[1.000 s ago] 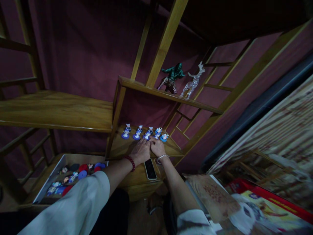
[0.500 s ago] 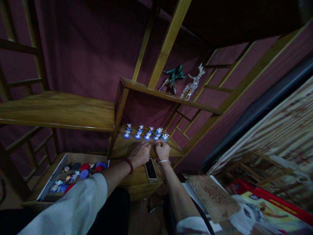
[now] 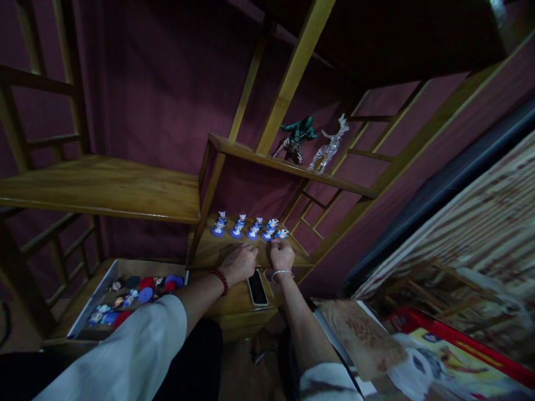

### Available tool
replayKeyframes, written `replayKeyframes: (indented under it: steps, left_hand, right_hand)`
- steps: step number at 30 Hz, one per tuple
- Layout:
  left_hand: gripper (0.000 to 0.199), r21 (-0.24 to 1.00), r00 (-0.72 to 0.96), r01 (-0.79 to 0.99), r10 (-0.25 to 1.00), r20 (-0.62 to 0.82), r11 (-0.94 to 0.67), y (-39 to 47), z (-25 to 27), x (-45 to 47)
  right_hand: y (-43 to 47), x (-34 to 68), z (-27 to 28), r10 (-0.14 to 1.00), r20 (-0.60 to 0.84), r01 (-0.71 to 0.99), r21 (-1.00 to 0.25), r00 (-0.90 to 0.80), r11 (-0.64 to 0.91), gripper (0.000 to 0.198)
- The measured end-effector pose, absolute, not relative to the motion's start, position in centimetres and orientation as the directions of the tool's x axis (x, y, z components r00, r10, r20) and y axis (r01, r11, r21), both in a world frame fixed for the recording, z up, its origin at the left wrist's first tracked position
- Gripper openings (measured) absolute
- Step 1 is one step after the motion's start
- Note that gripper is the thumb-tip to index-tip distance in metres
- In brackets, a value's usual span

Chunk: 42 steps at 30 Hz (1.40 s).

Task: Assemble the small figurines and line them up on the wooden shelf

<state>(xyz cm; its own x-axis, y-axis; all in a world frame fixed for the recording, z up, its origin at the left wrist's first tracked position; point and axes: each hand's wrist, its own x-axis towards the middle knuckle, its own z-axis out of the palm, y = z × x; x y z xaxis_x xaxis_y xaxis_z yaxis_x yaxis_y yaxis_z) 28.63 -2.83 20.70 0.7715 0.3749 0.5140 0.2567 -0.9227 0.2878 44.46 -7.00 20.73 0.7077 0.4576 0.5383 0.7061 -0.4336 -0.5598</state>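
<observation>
Several small figurines (image 3: 253,229) on purple-blue round bases stand in rows on the low wooden shelf (image 3: 209,250). My left hand (image 3: 241,260) is closed with curled fingers over the shelf's front part, in front of the figurines. Whether it holds anything is hidden. Farther right, my right hand (image 3: 283,255) is also closed, its fingertips just before the rightmost blue figurine (image 3: 281,234). I cannot tell whether they touch it, and what lies inside the fingers does not show. A smartphone (image 3: 257,288) lies below, between my wrists.
A shallow white box (image 3: 86,303) with more figurines and round bases sits at lower left. On the upper shelf stand a green-and-bronze figure (image 3: 296,139) and a clear deer figurine (image 3: 330,145). A brown paper bag (image 3: 359,334) and red packaging (image 3: 472,348) lie at right.
My right hand has shifted slightly to the right, away from my left hand, which stays nearly in place. The figurines stand as before; the view has moved a little.
</observation>
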Motion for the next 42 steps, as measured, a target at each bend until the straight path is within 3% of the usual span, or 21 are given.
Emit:
replayKeyframes:
  steps: [14, 24, 30, 42]
  left_hand:
    - [0.021, 0.298, 0.78, 0.188, 0.326, 0.533, -0.936, -3.2, 19.7, 27.5]
    - [0.031, 0.273, 0.773, 0.042, 0.204, 0.601, -0.961, -5.1, 18.3, 23.4]
    - [0.039, 0.274, 0.784, 0.055, 0.212, 0.584, -0.96, -5.5, 18.1, 21.2]
    - [0.026, 0.256, 0.831, 0.184, 0.289, 0.475, -0.949, -6.0, 15.4, 16.1]
  right_hand:
    - [-8.5, 42.2, 19.7, 0.578, 0.523, 0.724, -0.664, 0.627, -0.184, 0.026]
    - [-9.7, 36.3, 18.3, 0.58, 0.614, 0.681, -0.72, 0.536, 0.133, 0.02]
    - [-10.0, 33.2, 17.4, 0.554, 0.658, 0.699, -0.692, 0.51, 0.18, 0.021]
    - [-10.8, 27.7, 15.4, 0.583, 0.706, 0.732, -0.63, 0.401, 0.259, 0.02]
